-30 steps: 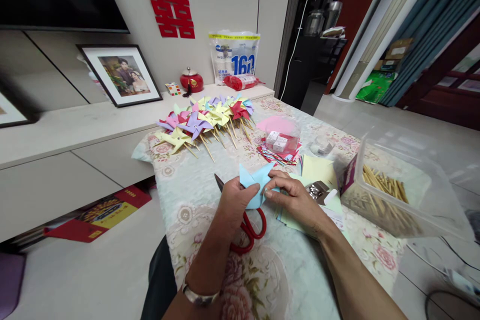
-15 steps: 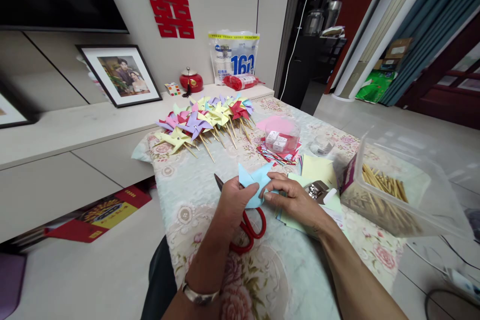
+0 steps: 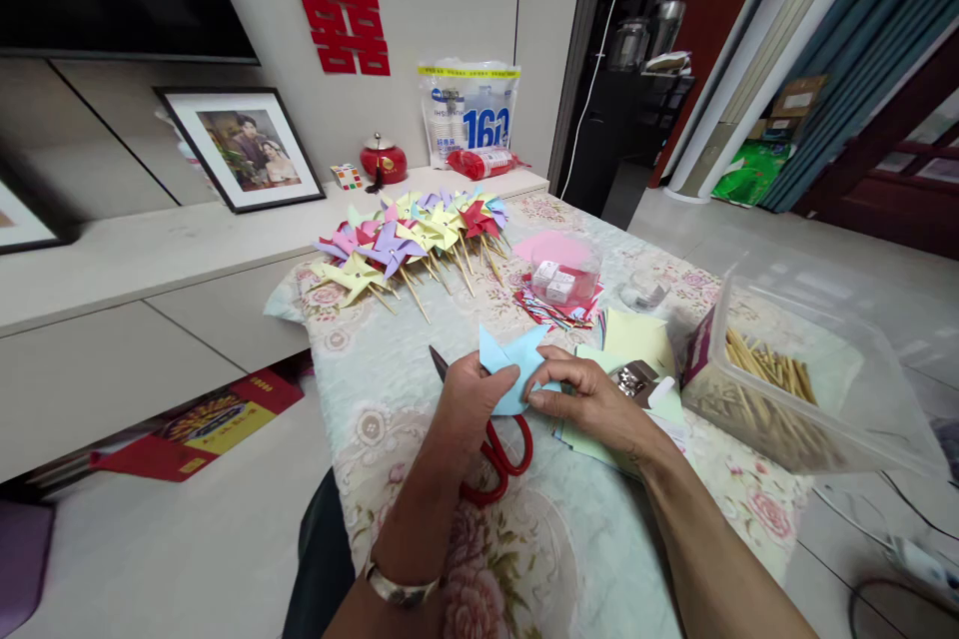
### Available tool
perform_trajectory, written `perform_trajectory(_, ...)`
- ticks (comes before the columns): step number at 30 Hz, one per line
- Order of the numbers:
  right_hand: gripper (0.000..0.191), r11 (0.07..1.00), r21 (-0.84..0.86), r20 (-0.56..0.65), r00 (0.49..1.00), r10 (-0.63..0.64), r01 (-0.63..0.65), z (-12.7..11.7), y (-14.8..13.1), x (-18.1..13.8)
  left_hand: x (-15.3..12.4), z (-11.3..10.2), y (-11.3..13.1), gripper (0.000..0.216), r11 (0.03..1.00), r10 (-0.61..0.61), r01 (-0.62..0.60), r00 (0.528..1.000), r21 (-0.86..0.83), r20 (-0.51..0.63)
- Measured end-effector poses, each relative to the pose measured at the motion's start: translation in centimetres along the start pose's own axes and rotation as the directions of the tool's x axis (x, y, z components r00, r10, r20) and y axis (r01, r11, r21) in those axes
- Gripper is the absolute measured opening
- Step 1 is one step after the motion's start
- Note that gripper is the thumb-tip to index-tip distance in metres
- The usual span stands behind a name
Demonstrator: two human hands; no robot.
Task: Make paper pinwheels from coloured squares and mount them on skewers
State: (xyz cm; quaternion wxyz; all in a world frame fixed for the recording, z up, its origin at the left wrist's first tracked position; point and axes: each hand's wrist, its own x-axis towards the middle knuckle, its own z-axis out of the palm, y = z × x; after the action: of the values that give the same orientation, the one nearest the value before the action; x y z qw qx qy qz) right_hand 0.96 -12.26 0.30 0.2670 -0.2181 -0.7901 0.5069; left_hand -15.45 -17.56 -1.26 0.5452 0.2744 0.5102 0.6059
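Between my two hands is a light blue paper pinwheel (image 3: 515, 355) with some of its points folded in. My left hand (image 3: 474, 397) grips its left side, thumb pressed on the paper near the centre. The fingers of my right hand (image 3: 575, 389) pinch its right edge. Red-handled scissors (image 3: 494, 464) lie on the cloth below, partly hidden by my left hand and the paper. Right of my right hand, a small open box of metal pins or fasteners (image 3: 633, 379) rests on pale green and yellow paper sheets (image 3: 640, 337).
Finished pinwheels on sticks (image 3: 420, 235) lie in a heap at the table's far left. A clear round container (image 3: 563, 272) sits on coloured paper. At right stands a clear plastic bin (image 3: 756, 419) holding wooden sticks (image 3: 771, 364). The flowered tablecloth (image 3: 599, 539) covers the table.
Hardly anything differs. Both hands keep hold of the blue paper, and the right fingers have shifted very slightly at its edge.
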Motion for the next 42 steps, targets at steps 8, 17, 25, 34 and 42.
perform_trajectory(8,0.015,1.000,0.004,0.025,1.000,0.019,-0.019,-0.2,-0.1,0.0,0.2,-0.1,-0.1,0.017,1.000,0.010,-0.010,1.000,-0.001,0.023)
perform_trajectory(17,0.011,0.996,0.037,-0.138,0.987,0.087,-0.082,-0.1,0.8,0.0,0.2,-0.1,-0.1,0.021,1.000,-0.001,0.001,1.000,0.006,-0.008)
perform_trajectory(25,0.010,0.988,0.000,-0.222,0.963,0.151,-0.154,0.7,0.8,0.1,0.2,0.0,-0.3,0.022,0.994,0.010,-0.007,1.000,0.107,-0.023)
perform_trajectory(34,0.009,0.976,-0.008,-0.314,0.927,0.204,-0.218,1.3,0.8,0.2,-0.1,0.1,-0.2,0.021,0.993,-0.009,0.005,0.999,0.115,0.033)
perform_trajectory(42,0.007,0.976,-0.003,-0.304,0.930,0.209,-0.220,1.6,0.9,0.2,-0.1,0.2,-0.1,0.021,0.992,-0.045,0.040,0.998,0.121,0.043)
